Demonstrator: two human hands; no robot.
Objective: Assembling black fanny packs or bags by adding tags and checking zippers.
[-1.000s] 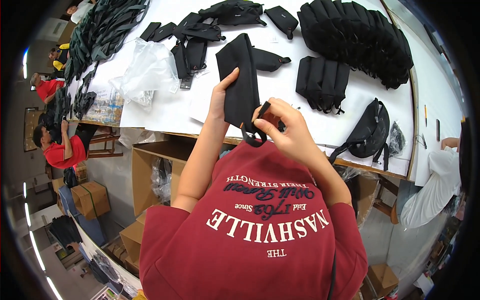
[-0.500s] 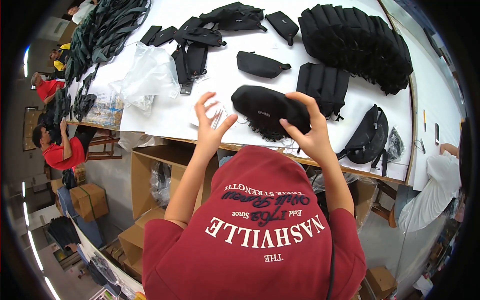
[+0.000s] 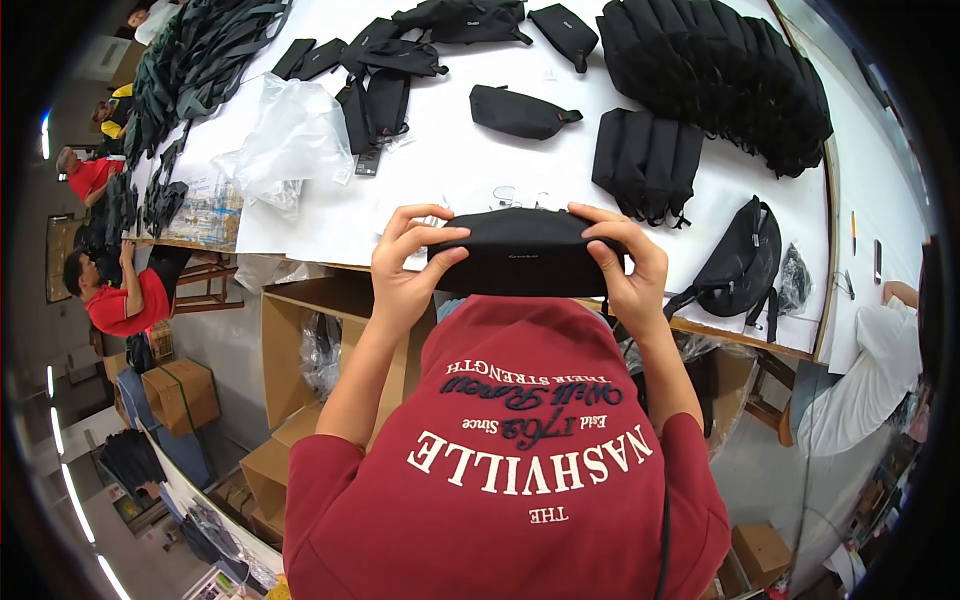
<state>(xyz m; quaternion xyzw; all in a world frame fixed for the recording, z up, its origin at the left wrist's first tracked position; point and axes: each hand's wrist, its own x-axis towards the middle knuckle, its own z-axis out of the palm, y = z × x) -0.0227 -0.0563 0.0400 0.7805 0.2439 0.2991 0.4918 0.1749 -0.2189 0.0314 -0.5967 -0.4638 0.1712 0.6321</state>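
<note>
Black oblong fabric pouch (image 3: 520, 265): was grasped by fingers of bare left hand (image 3: 402, 280) at nine o'clock, bare right hand (image 3: 640, 280) at three; was held mid-view, flat white-topped table (image 3: 440, 165) towards twelve.

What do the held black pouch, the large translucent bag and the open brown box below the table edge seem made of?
Black pouch: probably fabric, perhaps synthetic, matte; it shows little shine.
Translucent bag: apparently thin plastic film, slightly glossy; crumpled, with pale creases.
Open brown box: likely cardboard, dull; stiff, flat brown panels.
</note>
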